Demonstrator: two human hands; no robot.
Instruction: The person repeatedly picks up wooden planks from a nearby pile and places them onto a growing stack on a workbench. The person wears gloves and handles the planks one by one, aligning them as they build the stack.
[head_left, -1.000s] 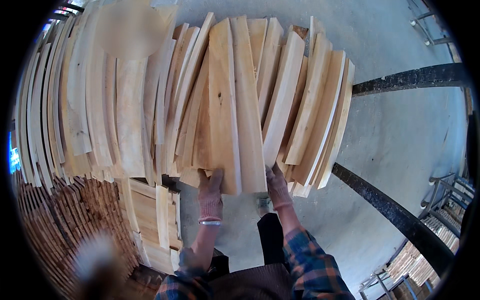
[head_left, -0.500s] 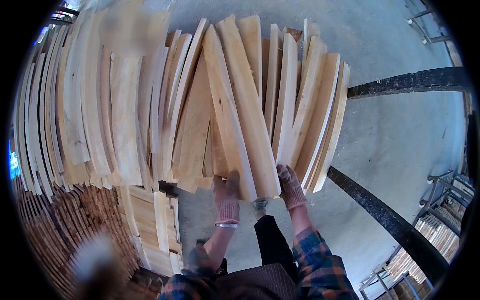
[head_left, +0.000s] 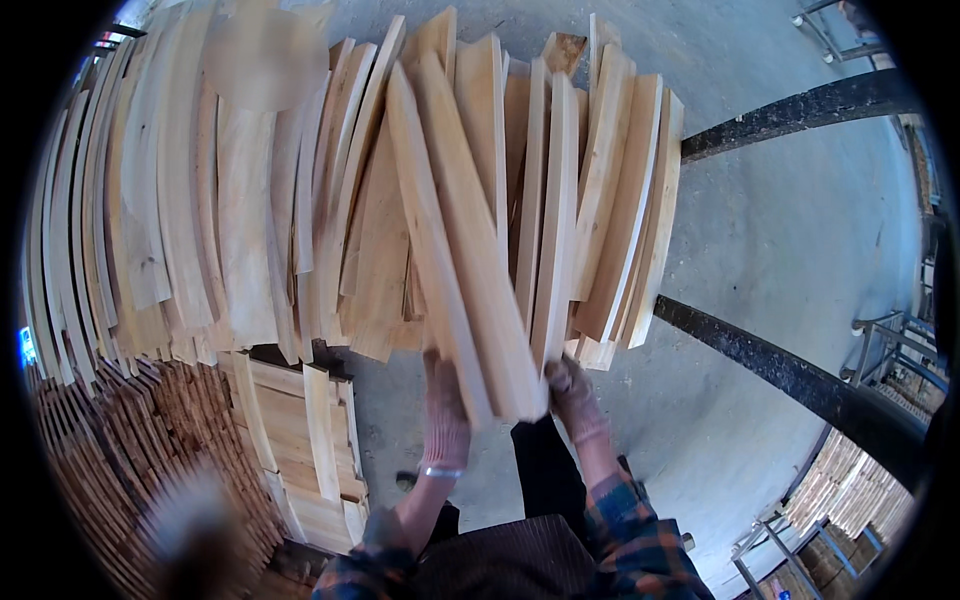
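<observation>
Two held boards (head_left: 480,260), long axes near-parallel, slanting; far ends leftward

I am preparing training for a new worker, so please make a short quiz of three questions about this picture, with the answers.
1. True or false: the sleeves are plain white.
2. The pale wristband is worn on: A) the right side; B) the left side; C) both sides.
3. Fill in: the left hand and right hand hold two boards by the ends ____ the person's body.

Key: 1. False, they are checked. 2. B. 3. Nearest.
</observation>
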